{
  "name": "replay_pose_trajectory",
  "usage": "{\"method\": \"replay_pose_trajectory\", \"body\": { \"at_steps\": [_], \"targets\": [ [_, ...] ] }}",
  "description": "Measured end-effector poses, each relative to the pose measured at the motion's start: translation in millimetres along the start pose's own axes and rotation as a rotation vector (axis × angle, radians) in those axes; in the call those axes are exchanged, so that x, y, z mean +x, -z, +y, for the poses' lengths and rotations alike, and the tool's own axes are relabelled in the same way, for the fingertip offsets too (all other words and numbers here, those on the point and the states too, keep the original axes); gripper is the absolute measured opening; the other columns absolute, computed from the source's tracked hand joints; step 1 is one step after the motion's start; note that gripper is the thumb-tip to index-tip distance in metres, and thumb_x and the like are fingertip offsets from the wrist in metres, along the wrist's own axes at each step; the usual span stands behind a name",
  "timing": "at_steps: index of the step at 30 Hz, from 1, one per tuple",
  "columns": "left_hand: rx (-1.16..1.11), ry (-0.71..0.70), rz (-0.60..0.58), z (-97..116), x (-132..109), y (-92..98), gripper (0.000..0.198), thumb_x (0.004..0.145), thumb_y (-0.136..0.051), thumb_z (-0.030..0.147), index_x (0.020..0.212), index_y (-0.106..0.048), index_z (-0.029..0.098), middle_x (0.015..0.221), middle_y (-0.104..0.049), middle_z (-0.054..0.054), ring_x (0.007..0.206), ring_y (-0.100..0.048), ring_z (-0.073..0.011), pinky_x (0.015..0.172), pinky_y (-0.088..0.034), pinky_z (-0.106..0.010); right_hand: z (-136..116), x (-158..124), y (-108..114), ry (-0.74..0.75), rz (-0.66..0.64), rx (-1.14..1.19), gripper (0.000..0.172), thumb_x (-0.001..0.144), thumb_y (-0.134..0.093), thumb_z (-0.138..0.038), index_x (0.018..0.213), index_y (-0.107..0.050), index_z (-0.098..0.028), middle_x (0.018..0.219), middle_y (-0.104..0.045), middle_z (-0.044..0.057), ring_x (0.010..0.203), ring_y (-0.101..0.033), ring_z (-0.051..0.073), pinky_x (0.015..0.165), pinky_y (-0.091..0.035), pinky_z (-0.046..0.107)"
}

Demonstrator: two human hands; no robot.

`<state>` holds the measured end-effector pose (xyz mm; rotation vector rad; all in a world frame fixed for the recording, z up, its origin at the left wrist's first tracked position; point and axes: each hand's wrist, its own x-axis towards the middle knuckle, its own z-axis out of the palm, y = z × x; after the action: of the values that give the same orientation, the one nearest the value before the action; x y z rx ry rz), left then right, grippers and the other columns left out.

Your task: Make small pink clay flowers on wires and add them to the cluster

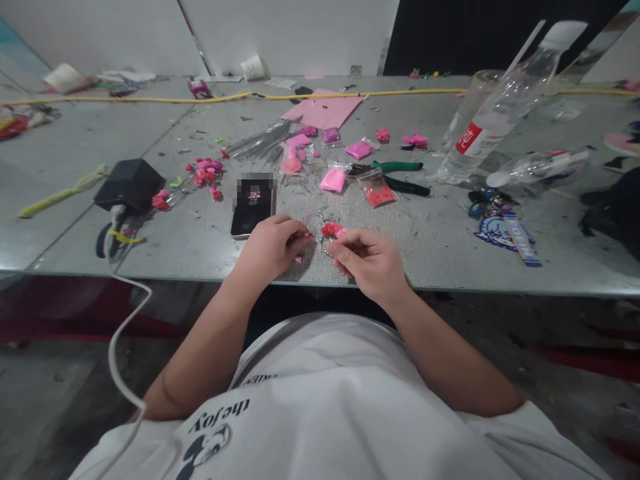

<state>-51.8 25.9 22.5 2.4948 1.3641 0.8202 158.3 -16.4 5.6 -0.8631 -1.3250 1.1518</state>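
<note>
My right hand [373, 260] pinches the edge of a small wire ring [324, 247] close to the table's front edge. Red clay pieces [331, 229] with a bit of pink clay beside them sit along the ring's upper side. To the left, the fingertips of my left hand [275, 245] are pressed together; a speck of pinkish red shows there, too small to name. A small pink scrap [298, 259] lies just under those fingers. Beyond my left hand lies a phone [254, 205], its screen dark with some text.
Bags of pink clay [333, 179] and red clay [379, 194] lie ahead, beside green-handled pliers [400, 167]. Further back are wires [257, 143] and pink paper [327, 110]. A tall bottle [500, 113] stands right; a black charger [129, 185] with a white cable is left.
</note>
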Motion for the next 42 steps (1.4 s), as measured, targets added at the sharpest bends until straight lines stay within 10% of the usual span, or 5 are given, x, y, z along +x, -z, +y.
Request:
{"method": "replay_pose_trajectory", "body": {
  "at_steps": [11, 23, 42],
  "targets": [
    [-0.006, 0.013, 0.019, -2.4, -10.3, 7.4, 0.029, 0.099, -0.064, 0.035, 0.114, -0.080, 0.016, 0.102, -0.076, -0.011, 0.082, -0.069, -0.0208, 0.077, -0.055, -0.034, 6.1, 2.8, -1.0, -0.002, 0.019, 0.072, 0.018, 0.089, -0.081, -0.035, 0.102, -0.081, -0.022, 0.090, -0.082, 0.004, 0.080, -0.080, 0.018, 0.061, -0.065, 0.027],
    [-0.771, 0.312, 0.027, 60.0, -27.9, 16.2, 0.018, 0.091, -0.075, 0.034, 0.084, -0.081, 0.019, 0.065, -0.069, -0.001, 0.055, -0.056, -0.0111, 0.051, -0.044, -0.024, -2.4, -0.1, 2.8, 0.421, -0.076, -0.173, 0.009, 0.091, -0.081, -0.023, 0.097, -0.081, -0.029, 0.090, -0.073, 0.001, 0.083, -0.068, 0.015, 0.068, -0.058, 0.029],
    [-0.974, 0.459, -0.023, 67.9, -26.9, 14.2, 0.019, 0.087, -0.075, 0.027, 0.071, -0.073, 0.017, 0.062, -0.063, 0.001, 0.051, -0.053, -0.0085, 0.048, -0.043, -0.021, -7.5, -5.2, 3.6, 0.550, -0.074, -0.254, 0.020, 0.093, -0.075, -0.017, 0.105, -0.081, -0.031, 0.092, -0.073, 0.001, 0.075, -0.065, 0.013, 0.058, -0.055, 0.027]
  ]
}}
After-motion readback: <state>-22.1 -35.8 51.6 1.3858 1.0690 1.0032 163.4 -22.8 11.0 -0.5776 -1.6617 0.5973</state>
